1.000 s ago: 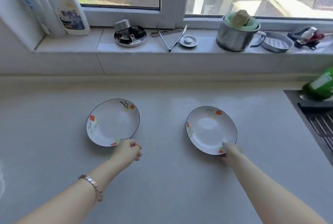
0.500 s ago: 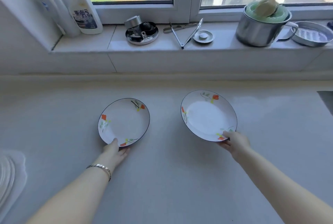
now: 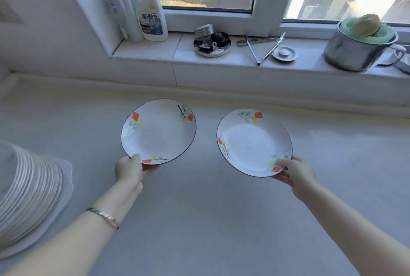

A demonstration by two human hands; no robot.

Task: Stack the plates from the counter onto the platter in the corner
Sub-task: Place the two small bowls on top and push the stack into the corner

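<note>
Plates with floral rims are held over the counter (image 3: pixel 210 220): the left plate (image 3: pixel 158 131) is pinched at its near rim by the left hand (image 3: pixel 129 170), the right plate (image 3: pixel 254 142) by the right hand (image 3: pixel 295 171). Glazed ceramic is judged stiff, slippery and breakable, so a rim grip with the thumb on top is advised.

Single head-worn view: looks forward and down, close over the surface (image 3: pixel 199 220), facing the window sill (image 3: pixel 221 62).

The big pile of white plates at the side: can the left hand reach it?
Probably yes. The left hand grips a flowered plate, and only bare counter lies between it and the pile.
</note>
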